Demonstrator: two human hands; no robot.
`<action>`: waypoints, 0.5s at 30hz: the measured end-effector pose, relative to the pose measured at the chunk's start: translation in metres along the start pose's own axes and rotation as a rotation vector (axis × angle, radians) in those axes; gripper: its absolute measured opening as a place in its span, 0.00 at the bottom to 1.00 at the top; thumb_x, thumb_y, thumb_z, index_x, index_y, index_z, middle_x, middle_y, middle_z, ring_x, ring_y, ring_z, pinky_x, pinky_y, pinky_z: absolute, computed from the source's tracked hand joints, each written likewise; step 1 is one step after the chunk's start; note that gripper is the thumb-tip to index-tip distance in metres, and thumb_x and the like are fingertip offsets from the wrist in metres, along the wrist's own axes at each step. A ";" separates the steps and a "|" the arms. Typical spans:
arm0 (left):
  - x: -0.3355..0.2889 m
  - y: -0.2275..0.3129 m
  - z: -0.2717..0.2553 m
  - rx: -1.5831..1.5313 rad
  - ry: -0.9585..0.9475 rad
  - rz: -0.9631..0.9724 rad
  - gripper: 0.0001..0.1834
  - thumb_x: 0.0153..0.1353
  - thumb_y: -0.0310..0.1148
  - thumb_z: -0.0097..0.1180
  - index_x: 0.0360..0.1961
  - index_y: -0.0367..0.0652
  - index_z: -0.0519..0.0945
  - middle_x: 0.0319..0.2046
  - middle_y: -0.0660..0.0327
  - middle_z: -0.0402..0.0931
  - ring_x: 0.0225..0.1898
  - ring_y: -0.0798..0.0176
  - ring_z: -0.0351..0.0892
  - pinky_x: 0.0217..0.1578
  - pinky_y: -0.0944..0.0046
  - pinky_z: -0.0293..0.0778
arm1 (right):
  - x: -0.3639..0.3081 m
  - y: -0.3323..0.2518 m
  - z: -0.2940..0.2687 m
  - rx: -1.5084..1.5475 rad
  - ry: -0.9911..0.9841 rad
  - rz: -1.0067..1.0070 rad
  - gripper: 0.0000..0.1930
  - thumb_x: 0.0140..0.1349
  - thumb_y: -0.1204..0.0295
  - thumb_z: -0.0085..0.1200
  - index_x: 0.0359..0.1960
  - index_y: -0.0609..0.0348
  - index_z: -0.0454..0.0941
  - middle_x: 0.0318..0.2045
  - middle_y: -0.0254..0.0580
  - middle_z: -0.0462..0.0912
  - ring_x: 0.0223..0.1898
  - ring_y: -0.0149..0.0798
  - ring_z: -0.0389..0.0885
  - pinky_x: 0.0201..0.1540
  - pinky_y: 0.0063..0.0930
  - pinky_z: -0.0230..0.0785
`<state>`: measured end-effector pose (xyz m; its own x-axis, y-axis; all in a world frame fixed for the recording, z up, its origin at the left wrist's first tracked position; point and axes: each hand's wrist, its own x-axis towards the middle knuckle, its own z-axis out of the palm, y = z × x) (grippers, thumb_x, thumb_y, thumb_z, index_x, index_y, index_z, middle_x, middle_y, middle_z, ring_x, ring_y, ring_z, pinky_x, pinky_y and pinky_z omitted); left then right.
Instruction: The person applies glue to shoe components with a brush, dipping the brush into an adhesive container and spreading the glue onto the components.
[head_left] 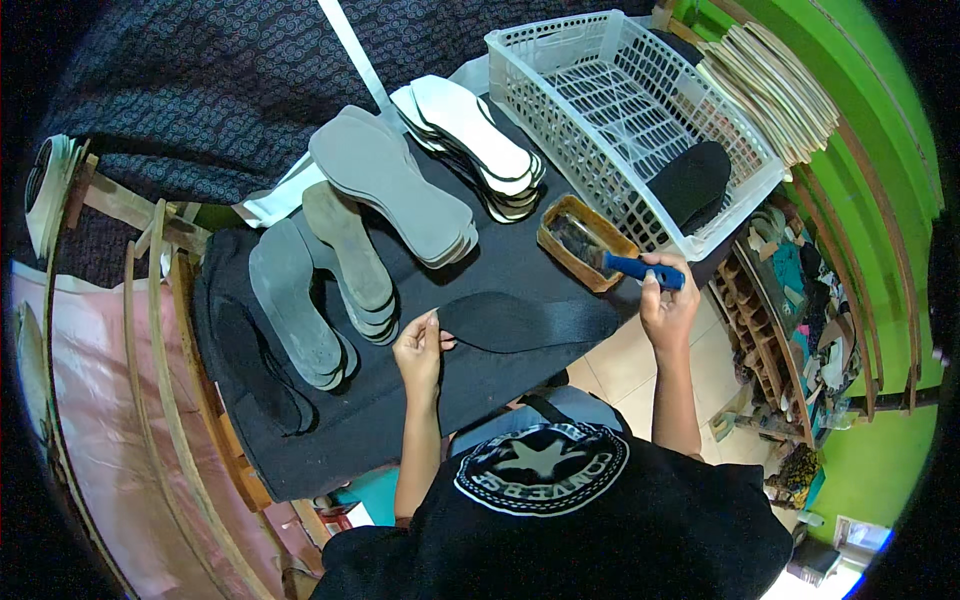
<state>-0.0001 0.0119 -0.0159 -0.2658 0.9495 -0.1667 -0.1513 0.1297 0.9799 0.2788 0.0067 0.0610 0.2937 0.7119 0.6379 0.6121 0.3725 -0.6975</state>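
A black insole (515, 322) lies flat across the front of the dark-covered table. My left hand (421, 352) pinches its left end between thumb and fingers. Past the insole's other end, my right hand (668, 305) is closed around a brush with a thick blue handle (648, 272). The brush points left, its head over the near right corner of a small tan rectangular tub (566, 263); the bristles are hard to make out. Inside the tub is something dark and shiny that I cannot identify.
Left of the insole lie stacks of grey insoles (395, 185), olive-grey ones (348, 250) and black pieces (250, 360). White-topped insoles (470, 130) are piled farther back. A white plastic crate (540, 100) holds black insoles (695, 180). Cluttered shelves (770, 340) stand at right.
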 end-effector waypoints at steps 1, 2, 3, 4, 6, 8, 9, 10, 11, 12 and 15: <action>0.000 0.001 0.001 -0.001 0.007 -0.007 0.11 0.56 0.28 0.47 0.36 0.30 0.73 0.24 0.61 0.72 0.20 0.73 0.71 0.21 0.76 0.71 | 0.001 0.000 0.000 0.002 0.007 -0.005 0.08 0.47 0.78 0.46 0.31 0.66 0.69 0.29 0.44 0.75 0.30 0.34 0.74 0.36 0.23 0.65; 0.000 0.002 0.001 -0.001 0.009 -0.007 0.11 0.56 0.28 0.47 0.36 0.30 0.73 0.24 0.61 0.72 0.20 0.73 0.71 0.21 0.76 0.71 | -0.002 0.001 0.001 0.028 0.047 -0.017 0.07 0.47 0.78 0.46 0.30 0.67 0.69 0.30 0.44 0.75 0.31 0.35 0.74 0.36 0.23 0.65; 0.001 0.002 0.001 -0.009 0.001 -0.005 0.11 0.56 0.28 0.47 0.36 0.30 0.73 0.23 0.61 0.72 0.20 0.73 0.71 0.21 0.76 0.71 | -0.003 0.001 0.001 0.029 0.044 -0.017 0.07 0.47 0.78 0.46 0.30 0.67 0.69 0.30 0.44 0.75 0.31 0.35 0.74 0.36 0.23 0.65; 0.001 0.002 0.001 -0.016 -0.007 -0.003 0.11 0.56 0.28 0.47 0.36 0.30 0.73 0.23 0.61 0.72 0.20 0.73 0.71 0.21 0.76 0.71 | -0.004 0.001 0.002 0.076 0.111 0.011 0.07 0.48 0.78 0.46 0.30 0.67 0.69 0.29 0.44 0.75 0.31 0.35 0.73 0.36 0.23 0.65; 0.000 0.002 0.001 -0.016 -0.005 0.004 0.11 0.56 0.28 0.47 0.36 0.30 0.73 0.23 0.60 0.72 0.20 0.73 0.71 0.21 0.76 0.71 | -0.010 0.003 0.003 0.137 0.267 -0.058 0.07 0.49 0.77 0.45 0.29 0.67 0.69 0.27 0.44 0.73 0.29 0.35 0.71 0.34 0.24 0.63; 0.001 0.000 0.000 -0.006 -0.014 0.017 0.10 0.56 0.28 0.47 0.35 0.30 0.73 0.23 0.60 0.72 0.20 0.73 0.71 0.21 0.76 0.70 | -0.016 0.004 0.009 0.301 0.364 -0.102 0.07 0.51 0.72 0.46 0.27 0.64 0.68 0.26 0.43 0.70 0.16 0.26 0.66 0.17 0.16 0.60; 0.001 0.000 0.000 -0.006 -0.011 0.018 0.10 0.56 0.28 0.47 0.35 0.30 0.73 0.23 0.60 0.72 0.20 0.73 0.71 0.21 0.76 0.70 | -0.019 0.000 0.015 0.370 0.389 -0.126 0.06 0.51 0.72 0.46 0.26 0.64 0.68 0.25 0.44 0.70 0.14 0.25 0.65 0.14 0.15 0.58; 0.002 0.001 0.000 -0.004 -0.013 0.013 0.10 0.56 0.28 0.47 0.35 0.30 0.73 0.22 0.60 0.72 0.20 0.73 0.71 0.21 0.76 0.70 | -0.024 -0.005 0.017 0.399 0.311 -0.065 0.06 0.51 0.72 0.46 0.26 0.64 0.68 0.22 0.43 0.70 0.14 0.25 0.65 0.12 0.15 0.58; 0.002 0.001 0.000 -0.002 -0.015 0.009 0.10 0.56 0.28 0.47 0.35 0.30 0.73 0.22 0.60 0.72 0.20 0.73 0.71 0.21 0.76 0.70 | -0.028 -0.015 0.022 0.373 0.240 0.031 0.06 0.51 0.73 0.46 0.24 0.64 0.69 0.20 0.42 0.71 0.14 0.26 0.66 0.15 0.16 0.61; 0.002 0.000 0.000 -0.001 -0.012 0.009 0.10 0.56 0.28 0.47 0.35 0.30 0.73 0.22 0.60 0.72 0.20 0.73 0.71 0.21 0.76 0.70 | -0.028 -0.020 0.027 0.319 0.137 -0.028 0.06 0.50 0.73 0.48 0.24 0.64 0.70 0.20 0.42 0.73 0.15 0.27 0.68 0.18 0.18 0.63; 0.004 -0.004 -0.003 -0.018 -0.017 0.021 0.10 0.56 0.28 0.47 0.34 0.30 0.73 0.21 0.61 0.72 0.20 0.73 0.71 0.22 0.76 0.70 | -0.034 -0.039 0.043 0.334 -0.150 0.071 0.05 0.45 0.75 0.56 0.21 0.64 0.74 0.20 0.39 0.77 0.21 0.29 0.75 0.25 0.19 0.66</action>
<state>-0.0031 0.0139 -0.0211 -0.2531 0.9566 -0.1442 -0.1627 0.1049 0.9811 0.2132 -0.0064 0.0522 0.2006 0.8131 0.5465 0.3133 0.4753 -0.8222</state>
